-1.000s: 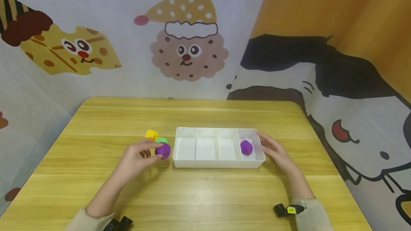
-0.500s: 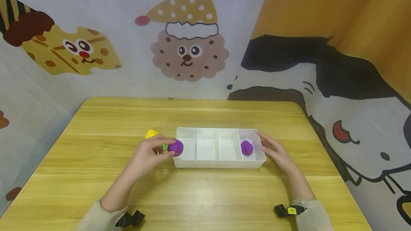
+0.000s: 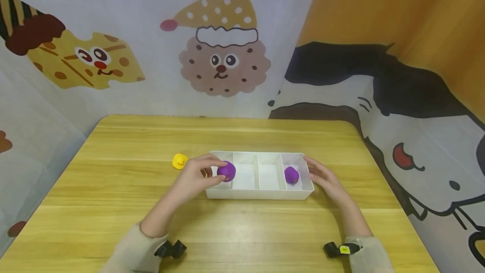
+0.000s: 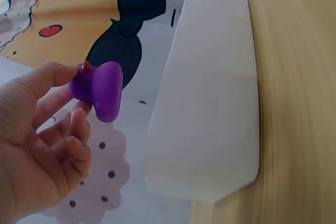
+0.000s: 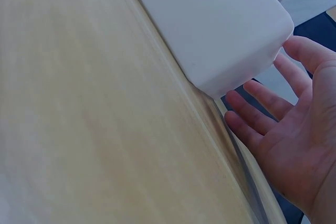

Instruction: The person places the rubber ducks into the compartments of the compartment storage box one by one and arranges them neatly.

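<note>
My left hand (image 3: 194,177) pinches a purple toy duck (image 4: 107,93) between thumb and fingers, with the other fingers loosely bent. In the head view this duck overlaps the leftmost compartments of a white four-part box (image 3: 257,194), and the left wrist view shows it held above the rim. A second purple toy duck (image 3: 291,175) lies in the box's rightmost compartment. My right hand (image 3: 328,183) touches the box's right end with relaxed, extended fingers; in the right wrist view the thumb (image 5: 310,53) is at the upper corner. A yellow toy duck (image 3: 179,161) sits on the table left of the box.
The wooden table (image 3: 242,239) carries the box near its middle. Behind it hangs a cartoon-printed cloth (image 3: 151,62). Each wrist bears a small black camera; the right one (image 3: 341,249) has a yellow label.
My left hand has carried the purple duck rightward from beside the box to over its left part. The green thing seen earlier is now hidden behind that hand. The right hand stays put.
</note>
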Demonstrator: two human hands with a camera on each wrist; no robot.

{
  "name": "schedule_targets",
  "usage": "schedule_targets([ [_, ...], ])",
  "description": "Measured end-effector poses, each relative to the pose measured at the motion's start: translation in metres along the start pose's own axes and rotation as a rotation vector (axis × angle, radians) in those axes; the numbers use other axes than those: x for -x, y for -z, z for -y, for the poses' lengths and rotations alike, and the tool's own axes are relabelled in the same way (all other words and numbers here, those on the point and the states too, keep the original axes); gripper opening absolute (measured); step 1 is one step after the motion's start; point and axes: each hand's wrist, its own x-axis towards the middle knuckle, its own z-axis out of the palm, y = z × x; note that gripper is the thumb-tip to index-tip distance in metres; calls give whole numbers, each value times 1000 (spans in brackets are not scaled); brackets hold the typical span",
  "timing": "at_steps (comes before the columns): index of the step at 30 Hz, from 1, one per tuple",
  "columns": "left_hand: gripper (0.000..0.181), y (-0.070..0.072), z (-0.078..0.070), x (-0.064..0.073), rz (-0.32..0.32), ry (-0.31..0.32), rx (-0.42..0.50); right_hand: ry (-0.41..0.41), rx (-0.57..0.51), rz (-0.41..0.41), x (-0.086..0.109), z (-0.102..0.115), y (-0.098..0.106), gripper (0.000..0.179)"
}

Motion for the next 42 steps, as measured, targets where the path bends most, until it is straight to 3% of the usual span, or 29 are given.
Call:
schedule_targets([
  [15,26,-29,-6,-29,58,-45,50,-13,29,-13,0,0,0,49],
  [27,25,-54,-8,-53,107,9,60,-36,20,-16,0,-2,-1,50],
  [42,25,-79,-1,-78,181,17,53,-58,9,-21,0,-1,0,50],
])
